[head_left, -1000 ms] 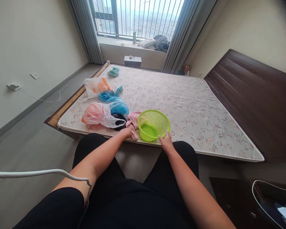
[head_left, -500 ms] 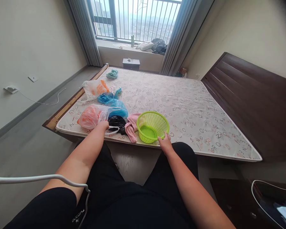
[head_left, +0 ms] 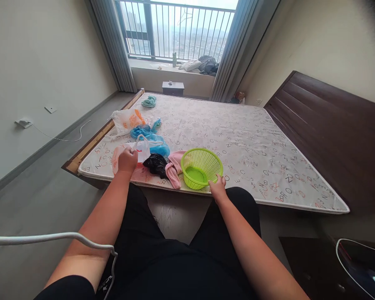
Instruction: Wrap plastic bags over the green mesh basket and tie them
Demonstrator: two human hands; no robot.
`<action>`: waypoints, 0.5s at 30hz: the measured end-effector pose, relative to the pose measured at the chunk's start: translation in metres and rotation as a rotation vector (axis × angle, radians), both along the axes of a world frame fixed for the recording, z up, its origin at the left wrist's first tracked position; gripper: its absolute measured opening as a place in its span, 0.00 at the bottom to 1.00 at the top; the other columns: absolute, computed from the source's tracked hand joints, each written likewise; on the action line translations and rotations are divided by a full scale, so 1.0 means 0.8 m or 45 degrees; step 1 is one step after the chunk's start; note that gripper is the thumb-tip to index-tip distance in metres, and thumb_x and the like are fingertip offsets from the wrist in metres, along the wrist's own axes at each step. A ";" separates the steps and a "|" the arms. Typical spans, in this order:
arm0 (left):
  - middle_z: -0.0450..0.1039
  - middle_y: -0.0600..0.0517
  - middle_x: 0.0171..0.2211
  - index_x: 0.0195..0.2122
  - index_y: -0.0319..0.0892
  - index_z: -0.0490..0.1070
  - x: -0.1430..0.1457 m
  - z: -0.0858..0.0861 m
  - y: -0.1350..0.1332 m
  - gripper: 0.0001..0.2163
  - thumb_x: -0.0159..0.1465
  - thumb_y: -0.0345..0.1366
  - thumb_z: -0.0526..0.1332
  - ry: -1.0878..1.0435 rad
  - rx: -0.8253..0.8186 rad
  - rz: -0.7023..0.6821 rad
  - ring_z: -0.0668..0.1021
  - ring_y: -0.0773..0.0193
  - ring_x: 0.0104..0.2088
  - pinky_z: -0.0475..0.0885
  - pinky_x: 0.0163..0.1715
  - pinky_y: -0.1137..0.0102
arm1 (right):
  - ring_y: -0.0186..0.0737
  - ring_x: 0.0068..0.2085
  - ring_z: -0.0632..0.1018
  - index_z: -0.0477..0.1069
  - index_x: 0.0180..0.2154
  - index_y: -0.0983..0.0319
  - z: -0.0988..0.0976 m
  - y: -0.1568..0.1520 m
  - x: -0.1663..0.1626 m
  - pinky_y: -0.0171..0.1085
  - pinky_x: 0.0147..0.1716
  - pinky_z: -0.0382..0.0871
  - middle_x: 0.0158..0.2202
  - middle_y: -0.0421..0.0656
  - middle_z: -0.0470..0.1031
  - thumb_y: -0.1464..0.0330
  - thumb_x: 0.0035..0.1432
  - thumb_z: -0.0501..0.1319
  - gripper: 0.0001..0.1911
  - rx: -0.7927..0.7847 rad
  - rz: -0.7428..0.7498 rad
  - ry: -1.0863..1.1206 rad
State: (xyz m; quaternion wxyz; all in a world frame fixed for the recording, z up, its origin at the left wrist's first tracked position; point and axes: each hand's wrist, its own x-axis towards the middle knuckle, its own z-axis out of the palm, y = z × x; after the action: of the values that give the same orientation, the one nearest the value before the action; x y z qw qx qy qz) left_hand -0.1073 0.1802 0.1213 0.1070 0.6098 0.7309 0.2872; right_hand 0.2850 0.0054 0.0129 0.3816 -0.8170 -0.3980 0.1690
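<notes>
My left hand (head_left: pixel 126 160) is closed on a clear and orange plastic bag (head_left: pixel 141 151), lifting its handle off the mattress (head_left: pixel 237 137). My right hand (head_left: pixel 218 186) rests against the near rim of a green plastic basket (head_left: pixel 201 167), its fingers curled on the rim. Between the two hands lie a black bag (head_left: pixel 155 163) and a pink cloth (head_left: pixel 174 167). Behind them lie blue bags (head_left: pixel 150 136) and a white and orange bag (head_left: pixel 128 120).
A teal bundle (head_left: pixel 149 101) lies at the mattress's far left corner. A dark wooden headboard (head_left: pixel 334 133) runs along the right. A small stool (head_left: pixel 173 88) stands under the window. A white cable (head_left: pixel 50 239) crosses my left arm.
My left hand left the pink cloth, moved left to the clear and orange bag, gripped it and raised it. My right hand stayed at the basket's rim.
</notes>
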 end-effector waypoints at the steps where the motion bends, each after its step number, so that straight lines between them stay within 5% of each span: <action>1: 0.70 0.49 0.28 0.29 0.44 0.63 -0.004 0.005 -0.013 0.09 0.67 0.38 0.56 -0.047 0.136 -0.002 0.74 0.57 0.33 0.68 0.37 0.66 | 0.59 0.69 0.62 0.66 0.61 0.65 0.008 -0.002 -0.003 0.50 0.67 0.60 0.67 0.59 0.57 0.65 0.51 0.59 0.34 0.021 -0.037 0.004; 5: 0.68 0.51 0.27 0.25 0.46 0.57 -0.011 0.011 -0.083 0.11 0.63 0.39 0.56 -0.199 0.515 -0.177 0.74 0.59 0.34 0.71 0.40 0.66 | 0.58 0.74 0.53 0.66 0.59 0.64 0.060 -0.020 -0.022 0.60 0.70 0.52 0.73 0.57 0.49 0.66 0.59 0.54 0.26 0.382 0.035 -0.287; 9: 0.70 0.49 0.26 0.21 0.47 0.53 -0.003 -0.003 -0.150 0.14 0.58 0.39 0.58 -0.327 0.565 -0.498 0.78 0.55 0.39 0.74 0.46 0.61 | 0.50 0.64 0.70 0.71 0.52 0.57 0.114 -0.024 -0.068 0.58 0.64 0.64 0.57 0.51 0.73 0.69 0.65 0.52 0.16 0.749 0.521 -0.351; 12: 0.71 0.48 0.26 0.20 0.48 0.54 0.011 -0.011 -0.184 0.14 0.57 0.42 0.59 -0.405 0.464 -0.657 0.79 0.52 0.41 0.76 0.47 0.59 | 0.43 0.52 0.78 0.74 0.45 0.58 0.131 -0.001 -0.124 0.46 0.56 0.73 0.47 0.47 0.79 0.71 0.66 0.54 0.12 0.718 1.087 -0.278; 15: 0.75 0.47 0.30 0.21 0.47 0.59 0.027 -0.014 -0.196 0.13 0.58 0.43 0.61 -0.490 0.342 -0.769 0.79 0.52 0.40 0.76 0.45 0.59 | 0.38 0.47 0.79 0.75 0.43 0.60 0.126 0.030 -0.176 0.38 0.51 0.74 0.45 0.42 0.81 0.70 0.63 0.61 0.07 0.527 1.333 -0.305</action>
State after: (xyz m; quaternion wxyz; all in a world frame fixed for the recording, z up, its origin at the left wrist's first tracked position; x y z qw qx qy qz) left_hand -0.0859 0.0232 0.1103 0.2413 0.7412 0.4406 0.4453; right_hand 0.1438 0.0298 0.1139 0.3512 -0.4327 -0.8147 0.1604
